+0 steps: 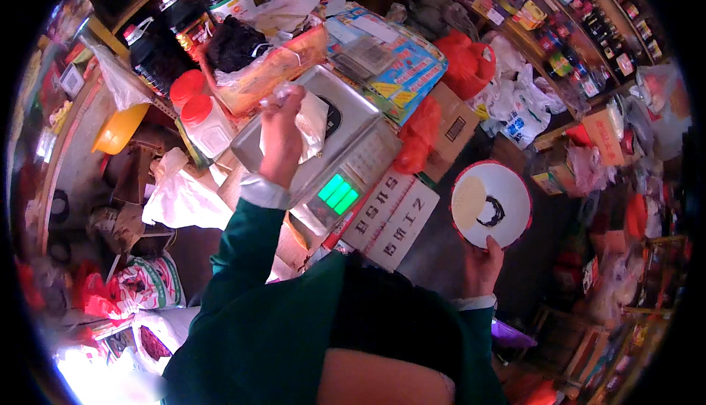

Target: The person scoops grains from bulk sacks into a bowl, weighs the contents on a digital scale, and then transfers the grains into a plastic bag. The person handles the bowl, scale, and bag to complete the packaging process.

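My left hand (280, 137) is over the metal pan (358, 102) of a digital scale, closed on the gathered top of a pale bag (310, 129). The bag's body rests on the pan. Green light fills the scale's display (338, 194), whose figures I cannot read. Off to the right, my right hand (485, 270) grips the near rim of a white basin (499, 176) with a red edge. A pale, fine-grained heap (468, 198) lies in the basin's left part, beside a dark ring-shaped mark on its bottom.
A lettered board or calendar (391, 220) lies against the scale's near side. Left of the scale stand red-lidded plastic jars (205, 124) and an orange basket (265, 77). Red plastic bags (419, 135) and a cardboard box (452, 126) lie to the right. Loaded shelves (584, 30) line the far right.
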Available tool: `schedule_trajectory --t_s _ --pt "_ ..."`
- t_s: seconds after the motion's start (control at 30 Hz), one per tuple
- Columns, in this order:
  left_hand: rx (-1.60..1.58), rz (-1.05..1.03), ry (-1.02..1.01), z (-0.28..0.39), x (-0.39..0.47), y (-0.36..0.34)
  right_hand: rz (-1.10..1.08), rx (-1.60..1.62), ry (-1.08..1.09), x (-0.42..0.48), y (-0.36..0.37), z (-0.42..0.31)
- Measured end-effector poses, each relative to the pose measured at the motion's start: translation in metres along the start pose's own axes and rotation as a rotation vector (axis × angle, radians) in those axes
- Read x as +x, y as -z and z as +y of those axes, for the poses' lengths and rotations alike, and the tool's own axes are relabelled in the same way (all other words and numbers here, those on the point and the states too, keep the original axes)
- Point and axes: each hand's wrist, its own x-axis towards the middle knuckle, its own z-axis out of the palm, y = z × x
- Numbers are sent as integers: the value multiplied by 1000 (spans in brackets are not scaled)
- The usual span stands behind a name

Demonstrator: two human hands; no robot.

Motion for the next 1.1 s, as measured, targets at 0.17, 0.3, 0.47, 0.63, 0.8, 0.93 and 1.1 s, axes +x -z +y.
schedule_trajectory --t_s 0.17,0.3,0.47,0.63,0.8,0.93,1.1 --pt "-130 -144 96 39 -2 21 -38 -61 -94 23 3 2" --pt "-43 -250 212 13 -16 34 -133 -94 -155 48 -20 6" --pt "21 -307 347 -21 -48 30 -367 -73 -256 73 -51 24" --pt "-99 -24 257 -17 -57 46 -536 -61 -323 70 -92 29" --pt "-214 -37 268 -15 -57 40 -596 -58 -370 64 -113 29" --pt "-224 46 226 -14 -59 36 -636 -99 -426 57 -126 25" --pt "-282 67 215 -30 -70 69 -715 -184 -439 34 -146 33"
